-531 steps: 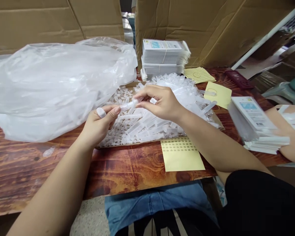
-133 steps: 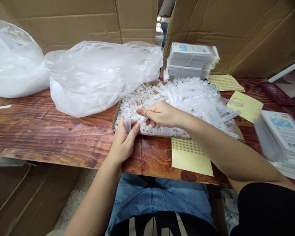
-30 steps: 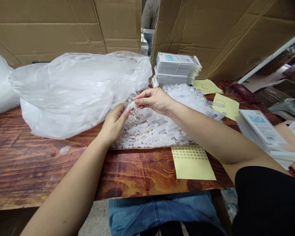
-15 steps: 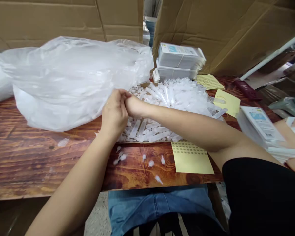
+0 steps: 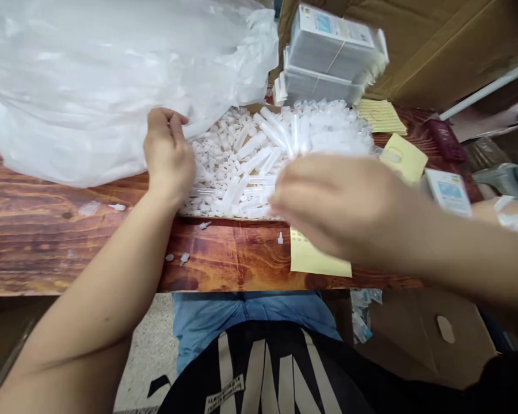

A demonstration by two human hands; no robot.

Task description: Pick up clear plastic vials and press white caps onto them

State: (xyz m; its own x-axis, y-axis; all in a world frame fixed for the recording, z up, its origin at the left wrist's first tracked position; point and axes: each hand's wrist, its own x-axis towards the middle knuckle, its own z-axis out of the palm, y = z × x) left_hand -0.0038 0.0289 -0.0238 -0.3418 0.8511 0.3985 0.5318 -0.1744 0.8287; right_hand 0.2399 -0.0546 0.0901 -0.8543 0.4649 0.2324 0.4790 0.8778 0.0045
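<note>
My left hand (image 5: 168, 152) rests at the near left corner of a shallow cardboard tray (image 5: 224, 217). Its fingertips pinch the lower edge of a big clear plastic bag (image 5: 112, 75). The tray holds a heap of clear plastic tubes (image 5: 259, 155) and small white caps (image 5: 216, 149). My right hand (image 5: 332, 201) hovers, blurred, over the tray's near right part and a yellow sticker sheet (image 5: 317, 263). Whether it holds anything is not visible. A few loose caps (image 5: 183, 257) lie on the wooden table (image 5: 69, 253) in front of the tray.
Banded stacks of flat packets (image 5: 328, 54) stand behind the tray, against cardboard boxes (image 5: 435, 40). Yellow sheets (image 5: 403, 160) and more packets (image 5: 449, 192) lie at the right. A cardboard box (image 5: 435, 333) sits below the table edge at the right.
My right hand has pulled back from the bag's edge toward me and to the right. My left hand stays at the bag. The view has tilted down, and loose caps lie on the table.
</note>
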